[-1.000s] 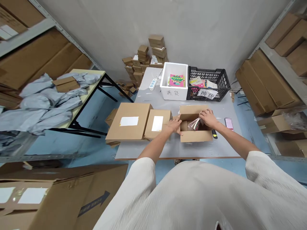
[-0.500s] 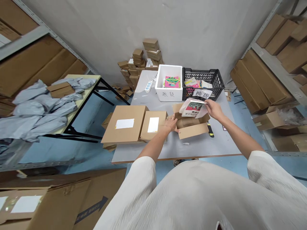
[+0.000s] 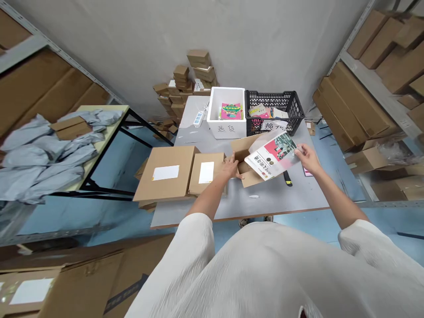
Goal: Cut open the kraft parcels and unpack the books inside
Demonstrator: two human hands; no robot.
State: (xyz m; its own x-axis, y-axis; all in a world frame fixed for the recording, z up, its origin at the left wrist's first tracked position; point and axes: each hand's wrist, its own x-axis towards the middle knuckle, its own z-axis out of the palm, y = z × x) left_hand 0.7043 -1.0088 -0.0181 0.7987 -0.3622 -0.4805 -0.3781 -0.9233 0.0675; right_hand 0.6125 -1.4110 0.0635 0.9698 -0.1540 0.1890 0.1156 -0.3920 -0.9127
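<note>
Head view: right of centre, the right hand pinches one book by its edge, over one open carton. The left hand lies against the carton's left end, thumb and fingers spread. Two closed cartons stand left of centre; one white bin and one black crate stand upper right of centre. One utility knife lies below the book.

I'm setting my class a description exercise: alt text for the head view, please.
A right hand holds a book over an open cardboard box, which the left hand touches, on a gray table. Behind stand a white bin and black crate.
</note>
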